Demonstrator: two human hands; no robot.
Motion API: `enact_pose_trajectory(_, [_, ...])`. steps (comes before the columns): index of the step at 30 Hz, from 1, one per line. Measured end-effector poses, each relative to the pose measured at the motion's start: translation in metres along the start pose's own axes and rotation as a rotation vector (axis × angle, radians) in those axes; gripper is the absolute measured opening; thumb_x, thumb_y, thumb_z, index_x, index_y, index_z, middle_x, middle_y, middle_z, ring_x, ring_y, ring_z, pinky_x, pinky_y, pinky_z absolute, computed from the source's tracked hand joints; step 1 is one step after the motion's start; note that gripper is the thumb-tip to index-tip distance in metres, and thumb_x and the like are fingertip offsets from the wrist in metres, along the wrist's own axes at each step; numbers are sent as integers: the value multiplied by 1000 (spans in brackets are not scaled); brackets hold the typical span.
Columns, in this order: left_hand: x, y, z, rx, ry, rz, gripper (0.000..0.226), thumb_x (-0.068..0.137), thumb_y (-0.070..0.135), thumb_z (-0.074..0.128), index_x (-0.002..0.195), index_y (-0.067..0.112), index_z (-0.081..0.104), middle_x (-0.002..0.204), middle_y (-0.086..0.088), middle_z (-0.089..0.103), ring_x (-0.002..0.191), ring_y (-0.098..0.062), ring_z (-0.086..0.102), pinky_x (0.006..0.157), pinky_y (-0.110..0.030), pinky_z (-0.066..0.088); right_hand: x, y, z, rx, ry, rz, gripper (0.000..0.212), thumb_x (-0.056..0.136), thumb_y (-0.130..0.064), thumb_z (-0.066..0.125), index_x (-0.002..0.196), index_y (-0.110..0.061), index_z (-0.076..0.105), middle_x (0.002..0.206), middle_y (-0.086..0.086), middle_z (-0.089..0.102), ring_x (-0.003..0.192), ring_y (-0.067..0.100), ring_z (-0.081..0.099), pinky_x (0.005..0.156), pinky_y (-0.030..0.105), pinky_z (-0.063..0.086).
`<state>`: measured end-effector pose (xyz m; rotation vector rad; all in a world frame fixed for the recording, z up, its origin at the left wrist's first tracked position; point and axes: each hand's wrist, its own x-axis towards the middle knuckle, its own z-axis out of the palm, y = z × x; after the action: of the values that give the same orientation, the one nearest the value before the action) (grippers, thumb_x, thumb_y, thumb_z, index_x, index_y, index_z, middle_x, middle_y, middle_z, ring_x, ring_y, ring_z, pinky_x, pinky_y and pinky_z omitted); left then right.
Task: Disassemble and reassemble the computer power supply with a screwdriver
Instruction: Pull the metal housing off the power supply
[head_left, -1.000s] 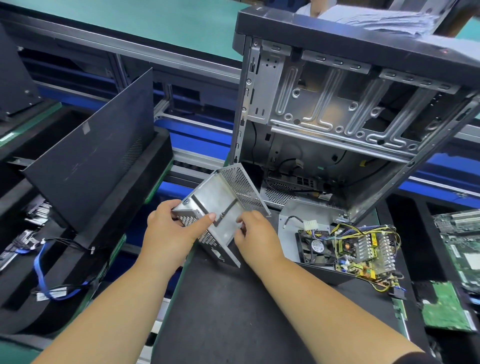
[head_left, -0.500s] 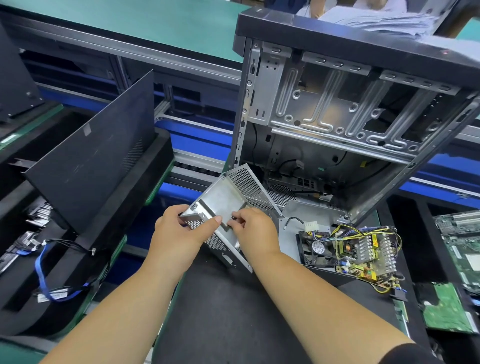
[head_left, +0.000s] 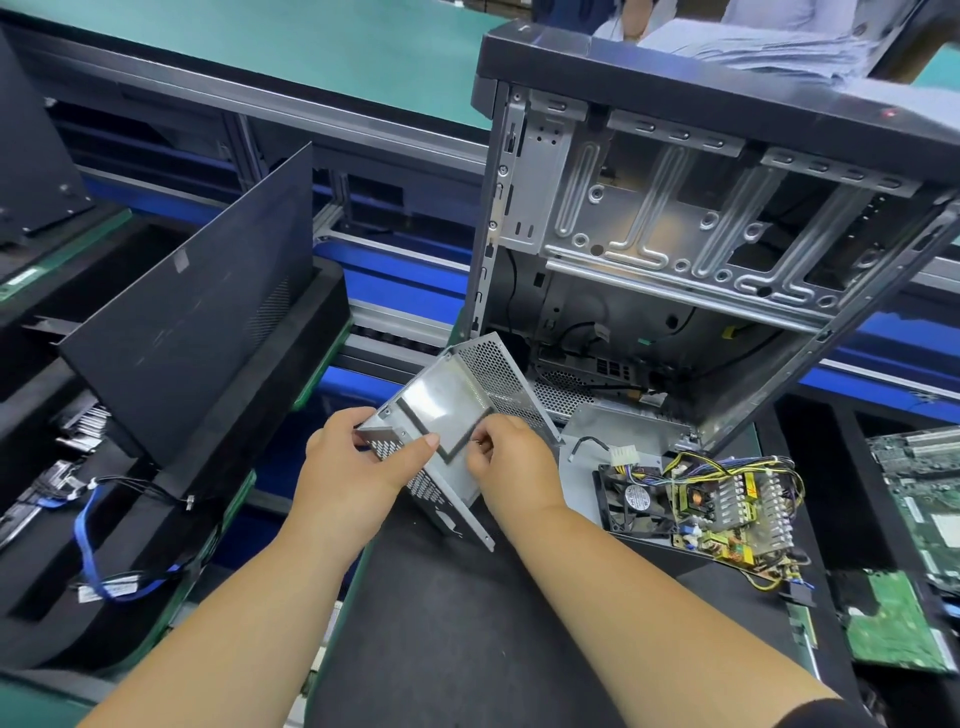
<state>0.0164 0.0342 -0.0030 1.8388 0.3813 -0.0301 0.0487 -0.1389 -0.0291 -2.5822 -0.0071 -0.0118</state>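
Both hands grip the metal cover (head_left: 457, 415), tilted above the mat's (head_left: 467, 623) far edge: left hand (head_left: 358, 457) wrapping its corner, right hand (head_left: 511, 462) apparently pinching its inner sheet. Circuit board (head_left: 727, 514) lies right.

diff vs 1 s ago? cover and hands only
Both hands turned the metal cover, bringing its inner face with the clear sheet up toward the camera. The right hand shifted from the cover's edge to pinch the sheet's corner. The left hand kept gripping the perforated end. The circuit board and the case stayed put.
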Motion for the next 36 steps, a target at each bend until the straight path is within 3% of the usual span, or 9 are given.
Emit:
enact_pose_trajectory(2, [3,-4,-7,3,33,26,80,43,74,72,114,43,51,121,9,50,98,-9,63,78,-28,49,0,4,0,-42,2,38,11,90,-11,55,96,-7,64,101,8,61,86,28,60,76,37,49])
enact_pose_trajectory(6, [13,-17,-24,-63,64,10,88,46,71,76,124,37,52,128,6,50,102,-11,64,85,-32,52,0,14,4,-221,-125,154,13,93,-11,53,101,-8,63,109,9,59,92,28,60,72,32,45])
enact_pose_trajectory(10, [19,-30,-39,-143,57,16,79,50,65,77,121,40,55,127,4,56,102,-11,66,82,-27,49,-5,24,10,-293,-164,181,14,92,-7,52,103,-7,60,112,11,58,96,29,59,67,28,37])
enact_pose_trajectory(14, [21,-39,-49,-209,49,16,68,52,64,77,115,46,57,119,8,60,97,-9,65,89,-32,51,-7,29,13,-351,-201,164,18,94,-15,56,110,-7,58,116,12,57,103,29,59,69,28,34])
enact_pose_trajectory(19, [22,-41,-53,-235,35,22,66,53,65,78,114,48,58,116,12,62,94,-2,65,87,-30,49,-8,26,12,-426,-191,155,22,94,-16,57,114,-6,56,119,11,55,107,29,58,75,31,42])
enact_pose_trajectory(23, [22,-38,-54,-280,-11,-9,79,57,59,77,127,30,57,121,-1,64,109,-15,64,99,-39,49,-9,21,5,-514,-200,142,24,92,-13,59,116,-9,56,120,9,54,108,26,58,77,30,44])
enact_pose_trajectory(27, [17,-34,-56,-377,-18,-79,53,87,35,72,132,13,55,128,-21,59,118,-31,60,106,-45,46,-5,15,-6,-526,-195,102,33,84,4,58,114,-8,55,119,8,56,108,25,59,71,27,37])
enact_pose_trajectory(31, [-1,-26,-57,-420,-26,-80,34,93,28,64,113,1,62,115,-26,61,104,-24,61,104,-44,48,-1,3,-32,-464,-146,53,21,90,-1,56,109,-9,60,114,8,62,104,24,61,70,27,40])
enact_pose_trajectory(36, [-26,-15,-48,-470,34,-117,20,91,31,66,92,11,63,95,-5,60,90,-18,55,98,-38,51,-16,0,-72,-146,-46,21,19,98,-22,47,98,-15,65,96,6,64,80,24,51,69,28,41])
